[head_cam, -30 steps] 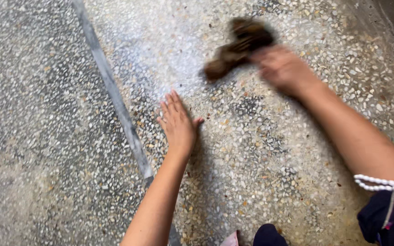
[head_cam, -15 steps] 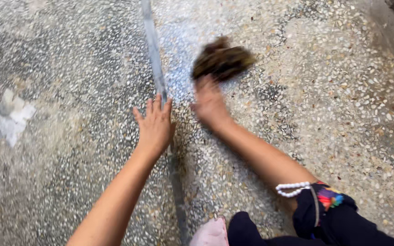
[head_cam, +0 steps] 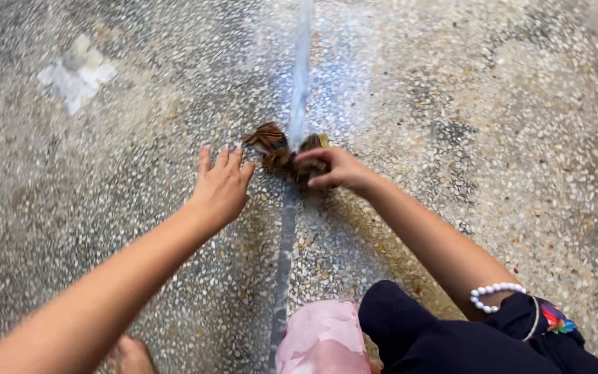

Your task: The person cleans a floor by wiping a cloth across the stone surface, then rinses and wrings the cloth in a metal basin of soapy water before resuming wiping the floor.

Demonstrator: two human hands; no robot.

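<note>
In the head view, the person looks down at a speckled terrazzo floor (head_cam: pixel 493 125). A pale divider strip (head_cam: pixel 302 76) runs across the floor from far to near, in the middle of the scene.

The right hand (head_cam: pixel 337 170) is closed around a brown bundle of fibres (head_cam: pixel 279 149), which looks like a small scrubbing brush. The bundle lies on the floor, right on the divider strip, and its left part sticks out past the fingers.

The left hand (head_cam: pixel 221 185) is flat on the floor with the fingers spread, and it grips nothing. It is just left of the bundle, and its fingertips are very near to it; I cannot tell if they touch.

A white beaded bracelet (head_cam: pixel 494 291) sits on the right arm near the dark sleeve (head_cam: pixel 541 325). A pink cloth (head_cam: pixel 323 339) is at the near edge. A white patch (head_cam: pixel 74 73) lies far left on the floor.
</note>
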